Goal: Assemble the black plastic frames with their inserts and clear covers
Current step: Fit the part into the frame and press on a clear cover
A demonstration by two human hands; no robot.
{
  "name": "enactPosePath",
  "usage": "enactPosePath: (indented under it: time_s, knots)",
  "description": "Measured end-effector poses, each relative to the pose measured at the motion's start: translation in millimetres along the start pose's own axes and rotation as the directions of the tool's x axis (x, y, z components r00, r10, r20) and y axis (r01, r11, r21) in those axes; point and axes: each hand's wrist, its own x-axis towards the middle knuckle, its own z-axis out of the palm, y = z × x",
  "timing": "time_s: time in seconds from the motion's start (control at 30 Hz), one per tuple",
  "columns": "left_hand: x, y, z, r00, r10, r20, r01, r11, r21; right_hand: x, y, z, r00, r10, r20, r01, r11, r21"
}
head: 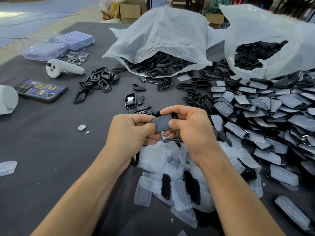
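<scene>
Both my hands hold one black frame with a clear cover on it, above the dark table. My left hand grips its left end, fingers curled beneath. My right hand pinches the right end, thumb on the cover and fingers over the top edge. Loose clear covers and black inserts lie under my wrists. A large heap of assembled pieces spreads to the right. Bare black frames sit at the mid left.
Two white plastic bags of black parts stand at the back, one in the centre and one at the right. At the left lie a phone, a white controller, coin cells and a blue tray.
</scene>
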Motion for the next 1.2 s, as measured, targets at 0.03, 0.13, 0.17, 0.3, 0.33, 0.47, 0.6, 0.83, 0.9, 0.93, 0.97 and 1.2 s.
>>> enactPosePath:
  time_s: [0.03,0.13,0.17,0.3,0.33,0.47,0.6,0.83,0.9,0.93,0.97,1.2]
  knots:
    - [0,0,0,1.000,0.012,-0.002,-0.012,1.000,0.001,0,1,0,1.000,0.001,-0.006,-0.001,1.000,0.000]
    - [0,1,0,0.999,0.043,0.010,-0.043,0.999,0.010,-1,2,2,0.997,-0.069,-0.036,0.066,0.995,-0.070]
    - [-1,1,0,0.999,0.053,0.013,-0.053,0.998,0.015,-1,3,3,0.994,-0.098,-0.044,0.092,0.990,-0.109]
    - [-1,1,-1,0.996,0.081,0.024,-0.082,0.996,0.021,1,4,3,0.995,-0.101,-0.029,0.097,0.989,-0.115]
    - [-1,1,-1,0.996,0.081,0.025,-0.081,0.997,0.017,1,4,1,0.996,-0.092,-0.016,0.090,0.991,-0.099]
    - [0,-1,0,0.998,0.059,0.007,-0.059,0.998,0.034,1,3,-2,0.996,-0.086,-0.002,0.086,0.992,-0.089]
    - [-1,-3,2,0.997,0.076,-0.022,-0.074,0.994,0.081,-1,4,1,0.993,-0.120,-0.008,0.118,0.983,-0.139]
    - [1,-6,2,0.975,0.183,-0.123,-0.145,0.953,0.268,-4,4,4,0.990,-0.142,-0.011,0.132,0.947,-0.294]
    - [3,-7,2,0.976,0.168,-0.136,-0.126,0.953,0.274,-6,1,-1,0.984,-0.173,0.044,0.176,0.901,-0.396]
    - [4,-7,1,0.978,0.159,-0.137,-0.116,0.955,0.274,-7,0,-3,0.978,-0.187,0.089,0.207,0.875,-0.437]
    - [4,-7,0,0.979,0.151,-0.136,-0.109,0.956,0.274,-8,-1,-4,0.970,-0.208,0.126,0.243,0.842,-0.482]
    - [4,-15,2,0.974,0.172,-0.148,-0.134,0.963,0.236,-10,-9,-10,0.950,-0.298,0.098,0.294,0.740,-0.605]
